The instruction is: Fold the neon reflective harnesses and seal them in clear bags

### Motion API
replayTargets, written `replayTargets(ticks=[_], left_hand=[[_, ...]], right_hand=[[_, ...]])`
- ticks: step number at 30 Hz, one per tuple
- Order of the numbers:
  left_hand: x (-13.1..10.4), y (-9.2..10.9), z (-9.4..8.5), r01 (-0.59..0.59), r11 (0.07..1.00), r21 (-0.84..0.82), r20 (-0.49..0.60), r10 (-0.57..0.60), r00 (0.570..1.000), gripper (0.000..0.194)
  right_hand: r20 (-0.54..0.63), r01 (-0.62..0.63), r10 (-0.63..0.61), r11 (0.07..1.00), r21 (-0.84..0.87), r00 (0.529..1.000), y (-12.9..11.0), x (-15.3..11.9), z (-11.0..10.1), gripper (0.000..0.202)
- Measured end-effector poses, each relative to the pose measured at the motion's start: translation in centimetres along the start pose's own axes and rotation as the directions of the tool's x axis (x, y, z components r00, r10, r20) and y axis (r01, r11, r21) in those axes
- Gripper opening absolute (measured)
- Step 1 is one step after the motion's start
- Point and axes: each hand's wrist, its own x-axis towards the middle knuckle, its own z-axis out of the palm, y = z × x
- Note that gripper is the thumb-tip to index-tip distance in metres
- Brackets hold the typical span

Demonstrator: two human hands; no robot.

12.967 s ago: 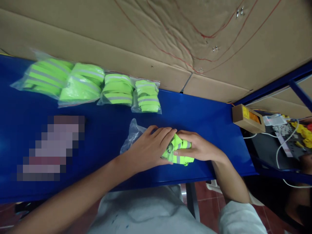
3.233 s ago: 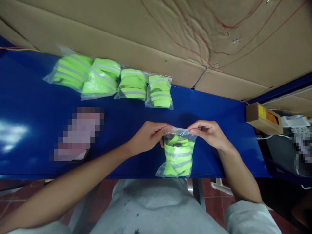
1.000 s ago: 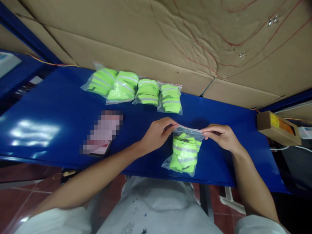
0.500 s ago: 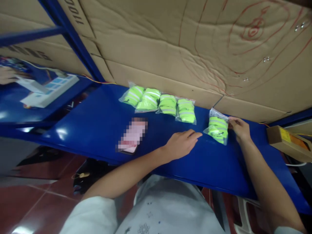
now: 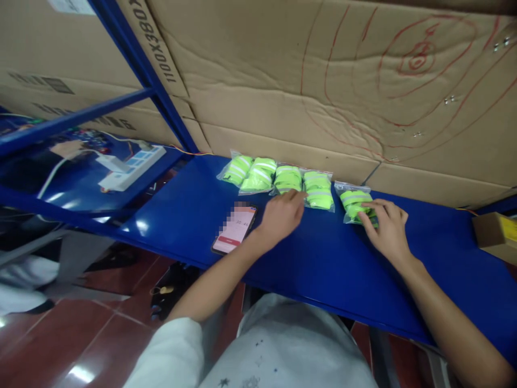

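Right hand point(image 5: 385, 223), head view: thumb and fingers on bag of neon-green strips point(image 5: 350, 199), well right of phone point(image 5: 236, 229); cannot tell if gripping. Left hand point(image 5: 284, 212) just right of phone, fingers bent; grasp unclear. 4 similar bags point(image 5: 259, 175) behind phone, row extending rightward.

our left forearm point(image 5: 220, 277) slants forward and rightward from a pale sleeve point(image 5: 172, 345); our left hand point(image 5: 283, 213) is back upward, its fingers point(image 5: 296, 197) loosely bent. our bare right forearm point(image 5: 452, 315) reaches forward and leftward, our right hand point(image 5: 385, 229) also back upward, thumb point(image 5: 367, 225) spread from the bent fingers.
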Motion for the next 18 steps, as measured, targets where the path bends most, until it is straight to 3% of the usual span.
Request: replayTargets(ticks=[2,5,7,8,11,14,18], left_hand=[[1.6,-2.2,-1.1,0.157,0.983,0.097,-0.019,-0.156,0.988,0.030],[4.9,-5.9,-2.3,0.316,0.935,0.164,-0.073,-0.308,0.949,0.037],[7.1,-8.0,-2.4,0.519,0.814,0.261,-0.047,-0.526,0.849,0.056],[8.1,-8.9,-2.3,0.585,0.756,0.294,0.023,-0.617,0.786,0.069],[9.9,-10.5,-1.6,0.646,0.701,0.302,0.103,-0.698,0.709,0.084],[10.1,-10.8,-2.0,0.653,0.718,0.239,0.103,-0.688,0.719,0.072],[9.3,-9.0,-4.9,0.569,0.819,0.070,0.047,-0.573,0.818,0.064]], right_hand=[[0.046,0.062,-0.057,0.992,-0.109,0.997,-0.6,-1.5,-0.8,0.033],[0.136,0.120,-0.116,0.992,-0.023,0.984,-0.9,-2.0,-0.6,0.040],[0.227,0.149,-0.162,0.986,0.073,0.960,-0.9,-1.5,0.1,0.047],[0.265,0.150,-0.176,0.982,0.113,0.948,-0.9,-1.1,0.5,0.049],[0.293,0.123,-0.179,0.972,0.201,0.939,-0.7,-0.4,1.4,0.049],[0.226,0.125,-0.182,0.961,0.248,0.957,-0.5,-0.7,1.3,0.048],[0.085,0.143,-0.171,0.954,0.263,0.982,-1.4,-1.4,0.3,0.046]])
